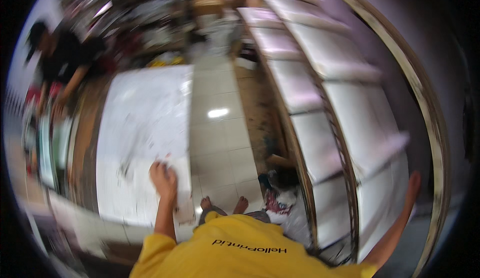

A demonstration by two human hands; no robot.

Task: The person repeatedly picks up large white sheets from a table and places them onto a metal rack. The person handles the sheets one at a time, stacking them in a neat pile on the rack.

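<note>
While near right hand, white sheets in rack

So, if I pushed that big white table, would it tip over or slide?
The white table probably wouldn't tip easily: its top looks broad and flat. It may feel heavy, being far bigger than the left hand over it. It might slide a bit, since the tiled floor looks shiny, but I can't see the table's legs clearly.

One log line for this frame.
left hand: over white tabletop | right hand: near white-shelved rack | co-worker: at left | contact: unclear
</note>
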